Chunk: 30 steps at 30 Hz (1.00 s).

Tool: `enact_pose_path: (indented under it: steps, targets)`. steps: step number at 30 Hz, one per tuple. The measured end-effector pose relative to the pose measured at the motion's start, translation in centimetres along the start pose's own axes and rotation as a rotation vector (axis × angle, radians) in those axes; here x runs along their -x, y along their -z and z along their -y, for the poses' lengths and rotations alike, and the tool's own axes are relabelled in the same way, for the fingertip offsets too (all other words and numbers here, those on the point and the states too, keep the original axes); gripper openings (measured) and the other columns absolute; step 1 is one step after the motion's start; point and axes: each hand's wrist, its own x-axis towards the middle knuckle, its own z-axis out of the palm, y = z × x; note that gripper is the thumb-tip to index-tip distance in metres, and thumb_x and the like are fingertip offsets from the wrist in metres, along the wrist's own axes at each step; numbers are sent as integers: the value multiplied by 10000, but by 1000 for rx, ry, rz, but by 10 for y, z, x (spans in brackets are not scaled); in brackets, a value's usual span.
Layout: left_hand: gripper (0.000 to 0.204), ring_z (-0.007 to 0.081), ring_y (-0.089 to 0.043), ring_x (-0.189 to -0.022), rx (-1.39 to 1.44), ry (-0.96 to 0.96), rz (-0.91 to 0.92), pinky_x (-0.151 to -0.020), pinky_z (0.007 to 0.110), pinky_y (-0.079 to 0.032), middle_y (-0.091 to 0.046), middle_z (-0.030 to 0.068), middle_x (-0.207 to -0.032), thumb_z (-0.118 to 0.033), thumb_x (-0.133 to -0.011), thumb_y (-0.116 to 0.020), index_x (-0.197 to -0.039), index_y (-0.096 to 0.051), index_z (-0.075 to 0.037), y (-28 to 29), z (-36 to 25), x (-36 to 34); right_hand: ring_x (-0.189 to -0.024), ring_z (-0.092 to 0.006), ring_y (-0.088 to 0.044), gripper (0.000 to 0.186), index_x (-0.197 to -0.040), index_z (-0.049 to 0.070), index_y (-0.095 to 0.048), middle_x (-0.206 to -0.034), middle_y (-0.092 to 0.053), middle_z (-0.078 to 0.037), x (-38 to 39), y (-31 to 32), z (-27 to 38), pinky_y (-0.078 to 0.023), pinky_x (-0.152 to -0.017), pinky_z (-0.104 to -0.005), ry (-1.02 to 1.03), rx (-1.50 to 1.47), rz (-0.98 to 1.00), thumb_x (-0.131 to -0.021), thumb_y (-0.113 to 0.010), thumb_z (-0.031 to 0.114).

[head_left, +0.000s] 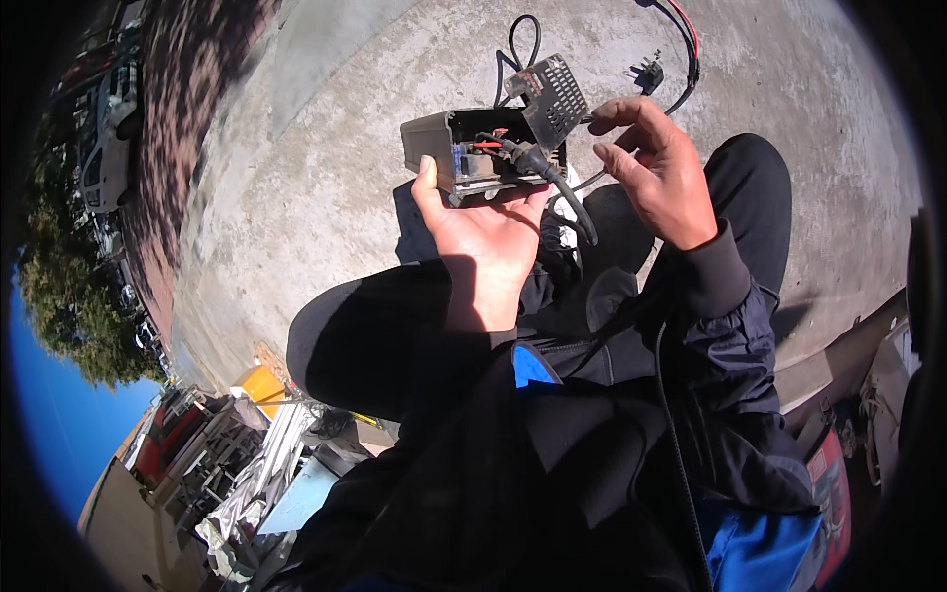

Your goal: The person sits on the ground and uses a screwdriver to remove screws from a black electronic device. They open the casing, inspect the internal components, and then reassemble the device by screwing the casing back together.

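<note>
Nearest in, the open grey box [472,153] was cradled on the left hand [483,232], grip clamped on it, thumb up its left side. Its long axis was laid left to right, so the right hand [656,168] was found just off its right end, fingers pinched together on a thin wire. Inside, red wiring and a thick black cable [562,192] were seen, vented lid [548,94] flipped up. Farther out, a plug [648,72] was left on the concrete ground [326,168].

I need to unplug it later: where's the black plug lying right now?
In the head view the black plug lies on the concrete ground, upper right, beyond the right hand and beside the red and black cables.
</note>
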Motion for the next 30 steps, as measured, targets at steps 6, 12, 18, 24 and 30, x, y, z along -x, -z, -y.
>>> enact_pose_path:
  steps: [6, 12, 18, 24, 30]
  targets:
    - [660, 323, -636, -1246, 36, -71, 63, -1130, 575, -500, -675, 111, -1356, -668, -1039, -539, -1393, -652, -122, -9, 9, -14, -822, -104, -638, 492, -1253, -56, -746, -893, -729, -65, -5, -10, 0, -499, -720, -267, -118, -131, -4, -1028, -801, 378]
    - [579, 324, -664, -1185, 107, -34, 153, -982, 557, -553, -686, 96, -1328, -608, -1045, -503, -1344, -664, -139, -7, 38, -48, -926, -175, -717, 813, -1465, -129, -621, -1255, -760, -220, -11, -14, 6, -575, -820, -321, -84, -137, 31, -900, -883, 394]
    - [566, 342, -679, -1173, 213, 53, 311, -1022, 546, -573, -714, 102, -1314, -577, -1021, -559, -1333, -700, -126, 7, 60, -78, -861, -137, -691, 758, -1519, -80, -597, -1123, -758, -155, -12, -11, 8, -555, -750, -299, -192, -27, 38, -934, -877, 314]
    - [568, 338, -652, -1243, 289, 132, 275, -1080, 541, -562, -675, 106, -1391, -534, -995, -642, -1365, -687, -106, 13, 68, -89, -990, -241, -762, 662, -1490, -73, -631, -1223, -783, -231, -19, -13, -15, -596, -868, -373, -145, 66, -37, -972, -811, 297]
    - [631, 360, -665, -1210, 260, 111, 50, -1088, 522, -580, -667, 176, -1340, -602, -1046, -584, -1331, -670, -46, -2, 72, -81, -1124, -275, -763, 610, -1433, -131, -641, -1236, -776, -261, -34, -18, -42, -575, -974, -380, -260, -34, -102, -1039, -740, 324]
